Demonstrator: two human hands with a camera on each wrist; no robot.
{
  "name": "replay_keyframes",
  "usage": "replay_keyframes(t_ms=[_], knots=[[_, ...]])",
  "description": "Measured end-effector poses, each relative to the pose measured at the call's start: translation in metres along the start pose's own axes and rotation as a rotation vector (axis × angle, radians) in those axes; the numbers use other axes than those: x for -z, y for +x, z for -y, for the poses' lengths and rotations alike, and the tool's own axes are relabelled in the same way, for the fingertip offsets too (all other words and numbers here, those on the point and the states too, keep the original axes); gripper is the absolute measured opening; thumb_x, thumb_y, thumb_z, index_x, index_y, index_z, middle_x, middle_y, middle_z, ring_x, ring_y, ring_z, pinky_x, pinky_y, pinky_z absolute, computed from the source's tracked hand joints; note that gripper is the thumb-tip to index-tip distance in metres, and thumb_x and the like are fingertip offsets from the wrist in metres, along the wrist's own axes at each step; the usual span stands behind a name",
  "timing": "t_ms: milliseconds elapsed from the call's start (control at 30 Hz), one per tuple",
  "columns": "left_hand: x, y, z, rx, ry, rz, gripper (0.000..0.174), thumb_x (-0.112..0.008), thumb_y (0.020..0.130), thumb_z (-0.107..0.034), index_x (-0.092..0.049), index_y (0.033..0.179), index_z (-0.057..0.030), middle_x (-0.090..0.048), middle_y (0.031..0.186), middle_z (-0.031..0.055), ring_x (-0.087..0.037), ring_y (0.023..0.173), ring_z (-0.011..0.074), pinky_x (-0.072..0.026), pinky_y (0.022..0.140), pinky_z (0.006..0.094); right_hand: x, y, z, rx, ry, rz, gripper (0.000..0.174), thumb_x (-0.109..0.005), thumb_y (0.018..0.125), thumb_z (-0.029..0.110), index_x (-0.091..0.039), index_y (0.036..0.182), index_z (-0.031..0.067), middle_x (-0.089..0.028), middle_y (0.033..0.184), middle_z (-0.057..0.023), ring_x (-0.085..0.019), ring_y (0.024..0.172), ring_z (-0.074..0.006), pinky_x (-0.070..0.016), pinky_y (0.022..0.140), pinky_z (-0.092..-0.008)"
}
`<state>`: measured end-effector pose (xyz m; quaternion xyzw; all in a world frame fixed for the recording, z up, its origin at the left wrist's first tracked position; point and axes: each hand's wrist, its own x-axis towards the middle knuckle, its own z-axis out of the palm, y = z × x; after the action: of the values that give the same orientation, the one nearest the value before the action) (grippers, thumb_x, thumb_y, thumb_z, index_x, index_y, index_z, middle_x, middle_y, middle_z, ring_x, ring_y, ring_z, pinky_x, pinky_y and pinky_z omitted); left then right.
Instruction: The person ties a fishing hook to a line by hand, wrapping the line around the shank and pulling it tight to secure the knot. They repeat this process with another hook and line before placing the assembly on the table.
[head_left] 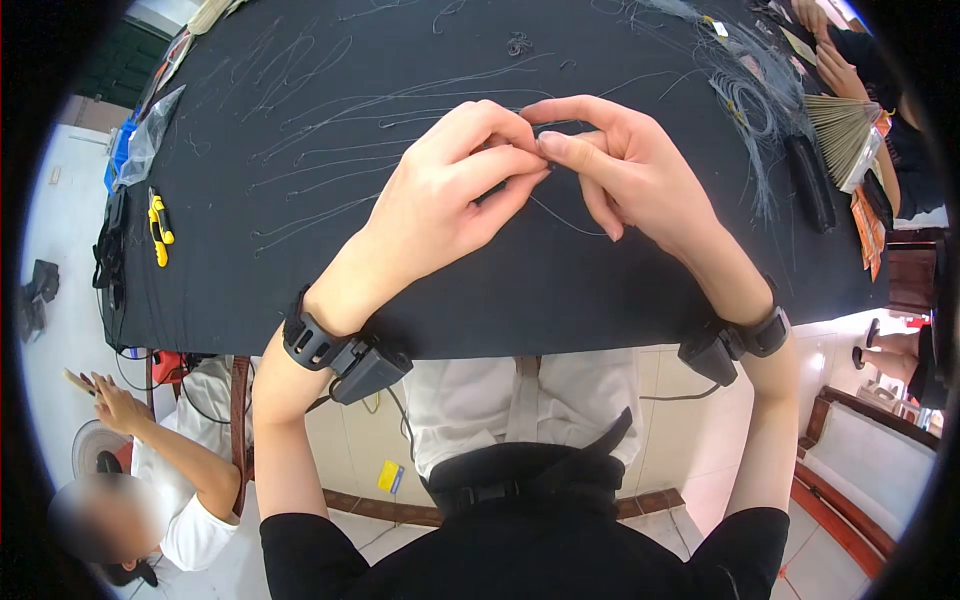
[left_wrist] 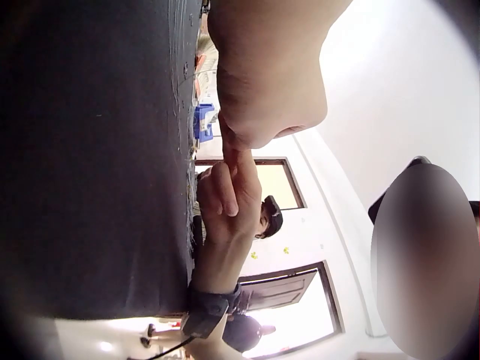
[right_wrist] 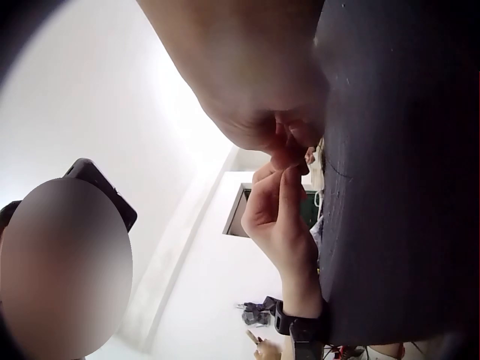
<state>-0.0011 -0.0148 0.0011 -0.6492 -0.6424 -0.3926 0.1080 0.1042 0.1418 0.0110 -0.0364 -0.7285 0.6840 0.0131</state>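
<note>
Above the black tabletop, my left hand (head_left: 440, 185) and right hand (head_left: 640, 170) meet at the fingertips. The left thumb and fingers pinch a thin grey line (head_left: 570, 219), its end hidden between the fingertips. From there it curves to the lower fingers of the right hand, whose thumb and index finger close in on the same spot. In the left wrist view the right hand (left_wrist: 229, 202) reaches up to the left fingers; in the right wrist view the left hand (right_wrist: 277, 217) pinches against the right fingertips.
Several thin lines (head_left: 340, 160) lie spread on the black cloth (head_left: 480, 300). Yellow-handled cutters (head_left: 160, 228) lie at left, near a clear plastic bag (head_left: 152, 140). Coiled line bundles (head_left: 745, 95), a black case (head_left: 808, 180) and a fan of thin sticks (head_left: 840, 135) are at right. Other people sit nearby.
</note>
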Motion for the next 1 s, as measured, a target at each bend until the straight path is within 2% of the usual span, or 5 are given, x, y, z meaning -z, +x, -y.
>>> replay_keyframes(t_ms=[100, 400, 600, 800, 1000], knots=[[-0.0033, -0.0006, -0.0007, 0.009, -0.030, -0.036, 0.013, -0.067, 0.066, 0.000, -0.059, 0.077, -0.0019, -0.054, 0.081, 0.0058, -0.055, 0.072, 0.0198, -0.0473, 0.060, 0.0286, -0.0010, 0.0002, -0.0015, 0.001, -0.015, -0.003, 0.032, -0.051, 0.088, 0.018, -0.051, 0.110, -0.0050, -0.052, 0.051, -0.0008, -0.045, 0.035, -0.0058, -0.0309, 0.033, -0.0191], [-0.0024, -0.0011, 0.0002, 0.075, -0.090, -0.027, 0.014, -0.067, 0.066, 0.001, -0.057, 0.076, -0.0022, -0.055, 0.082, 0.0058, -0.056, 0.071, 0.0198, -0.0482, 0.060, 0.0275, 0.0008, 0.0001, -0.0006, 0.033, -0.088, -0.036, 0.033, -0.051, 0.088, 0.019, -0.050, 0.110, -0.0048, -0.055, 0.055, -0.0028, -0.046, 0.036, -0.0061, -0.0311, 0.033, -0.0188], [0.0008, 0.0011, 0.0036, -0.013, 0.002, -0.025, 0.014, -0.067, 0.067, 0.003, -0.062, 0.079, -0.0014, -0.057, 0.087, 0.0072, -0.059, 0.074, 0.0149, -0.0488, 0.062, 0.0232, 0.0030, 0.0008, -0.0015, 0.018, 0.028, -0.058, 0.037, -0.052, 0.088, 0.022, -0.048, 0.114, -0.0049, -0.058, 0.062, -0.0034, -0.047, 0.037, -0.0054, -0.0307, 0.034, -0.0171], [-0.0023, 0.0005, 0.0021, 0.021, -0.029, -0.029, 0.017, -0.067, 0.066, 0.004, -0.064, 0.082, -0.0025, -0.056, 0.092, 0.0080, -0.058, 0.076, 0.0164, -0.0484, 0.063, 0.0251, 0.0028, 0.0011, -0.0044, 0.006, 0.041, -0.020, 0.040, -0.051, 0.088, 0.024, -0.047, 0.115, -0.0056, -0.058, 0.060, -0.0032, -0.047, 0.037, -0.0050, -0.0295, 0.033, -0.0161], [-0.0028, 0.0007, 0.0015, 0.027, -0.044, -0.029, 0.017, -0.067, 0.066, 0.003, -0.063, 0.081, -0.0024, -0.056, 0.089, 0.0074, -0.058, 0.076, 0.0174, -0.0480, 0.063, 0.0252, 0.0013, 0.0012, -0.0041, -0.015, -0.023, -0.019, 0.039, -0.051, 0.089, 0.023, -0.048, 0.114, -0.0055, -0.056, 0.055, -0.0029, -0.047, 0.037, -0.0054, -0.0292, 0.034, -0.0163]])
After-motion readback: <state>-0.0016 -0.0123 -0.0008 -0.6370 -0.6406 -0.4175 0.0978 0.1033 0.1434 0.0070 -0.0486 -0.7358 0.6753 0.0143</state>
